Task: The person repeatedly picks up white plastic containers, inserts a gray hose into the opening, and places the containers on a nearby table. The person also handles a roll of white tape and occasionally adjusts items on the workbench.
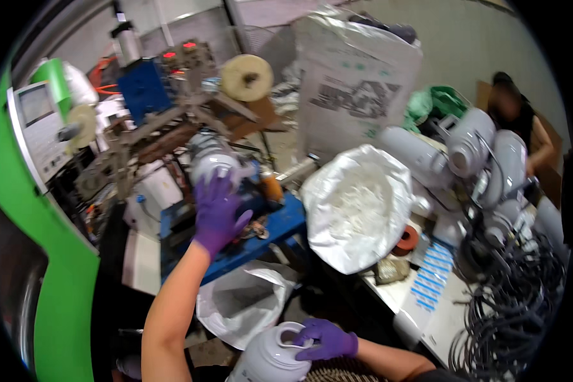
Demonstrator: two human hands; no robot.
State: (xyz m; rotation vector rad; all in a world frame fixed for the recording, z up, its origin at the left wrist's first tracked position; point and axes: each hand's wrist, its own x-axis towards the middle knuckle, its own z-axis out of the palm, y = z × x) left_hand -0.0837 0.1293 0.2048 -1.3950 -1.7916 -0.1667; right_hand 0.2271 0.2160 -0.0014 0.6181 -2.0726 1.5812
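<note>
Wearing purple gloves on two hands, spreads the left hand point(218, 210) wide, thumb apart, over the near end of one grey container point(211, 160) lying at the machine above a blue stand point(290, 219); cannot tell the firmness of that contact. Curls the right hand point(328, 339) narrow at the mouth of a second, pale grey canister point(267, 356), holding it by the rim, tilted, at the lower edge, close to the body. Counting further: sees at least four large grey cylinders point(509, 159) heaped at the right, above one tangle of dark cables point(509, 312), near one person point(535, 137) in dark clothing. Finds three white sacks: one open sack point(318, 204) of whitish scraps in the middle, one open bag point(235, 312) below the blue stand, one tall sack point(325, 121) behind. Adds two cream rolls, one large roll point(247, 67) and one smaller roll point(83, 124), plus one orange bottle point(272, 188) and one reddish ring point(406, 240). For writing, shows dark block print with small green marks on the tall sack, blue rows on a pale strip point(433, 274), two lit red displays point(189, 45) and one screen point(35, 103) on the green cabinet point(70, 305), all too blurred for sure reading.
</note>
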